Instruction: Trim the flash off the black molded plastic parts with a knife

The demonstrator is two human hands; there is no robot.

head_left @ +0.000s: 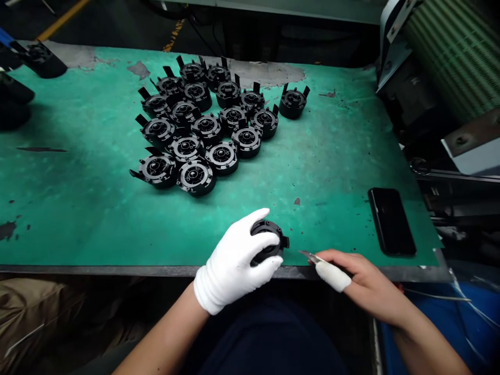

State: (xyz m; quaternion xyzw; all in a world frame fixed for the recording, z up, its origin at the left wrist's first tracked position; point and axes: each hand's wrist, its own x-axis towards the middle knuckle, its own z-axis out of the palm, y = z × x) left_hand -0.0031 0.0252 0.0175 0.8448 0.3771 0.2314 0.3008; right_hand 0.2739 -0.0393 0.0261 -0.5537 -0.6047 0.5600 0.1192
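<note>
My left hand [238, 255], in a white glove, is wrapped over a round black plastic part [269, 228] at the table's front edge. The thumb and fingers cover much of its face, and a small tab sticks out on its right side. To the right, my right hand [347, 271] pinches a small craft knife [308, 255], its pointed blade aimed left at the part but apart from it. A white cover is on the right thumb. Beyond my hands stands a cluster of similar round black parts [207, 127], many with upright tabs.
A black phone [391, 221] lies at the right of the green table [97, 208]. One more black part [294, 101] stands apart from the cluster. More black pieces [42, 58] are at the far left. Machinery with a green ribbed surface [449, 57] borders the right side.
</note>
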